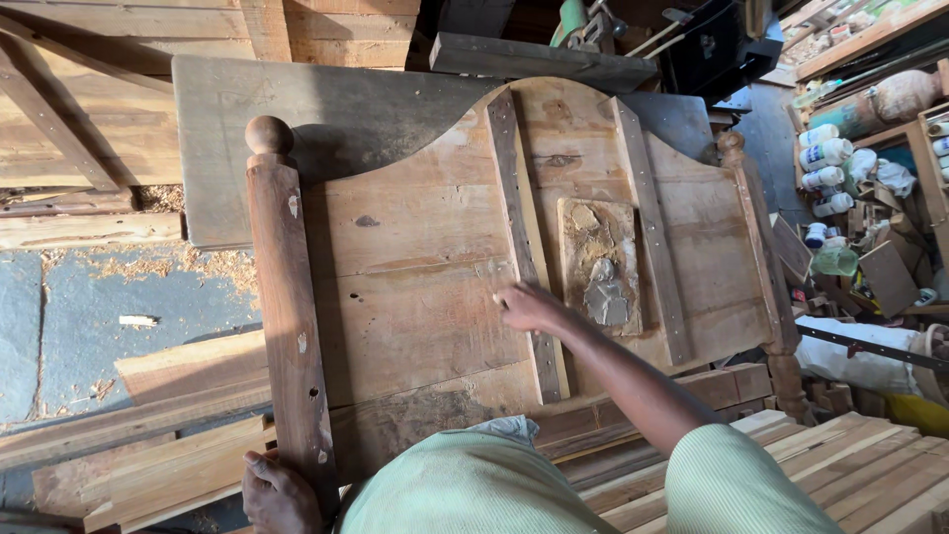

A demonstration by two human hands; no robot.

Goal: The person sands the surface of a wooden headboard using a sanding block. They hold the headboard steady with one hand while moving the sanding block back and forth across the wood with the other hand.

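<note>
A: Where does the wooden headboard (425,257) sit right now?

B: It lies flat, back side up, across a grey slab bench (326,119) and a stack of planks (840,475) at the near right. Its arched top edge points away, toward the far side of the bench.

A: And the hands?

B: The left hand (280,494) is at the near left corner, fingers wrapped around the lower end of the left post (289,316) — the turned one with the ball finial (269,135). The right hand (529,309) rests on the panel beside the left batten (524,247), fingers loosely spread and flat on the wood, gripping nothing.

A: What else is on the panel?

B: 2 vertical battens — the right batten (652,237) is the other — and between them a small board (598,267) smeared with pale filler, with a grey lump near its lower end. It looks loose, merely resting there.

A: How would the headboard handle?

B: My judgement: heavy and stiff. Solid planks, 2 thick posts, nothing that flexes. The surface is dry, rough timber, so not slippery, though splinters seem likely. The arched top edge is thin by comparison, and the right post (761,267) has a narrow turned section.

A: Best place to grip?

B: The posts, low down where they are square — as the left hand does. The small board would probably slide off if the panel tilts.

A: Anything nearby?

B: Sawdust (198,267) on the floor at left, and cluttered shelves with white bottles (825,153) at the right edge.
</note>
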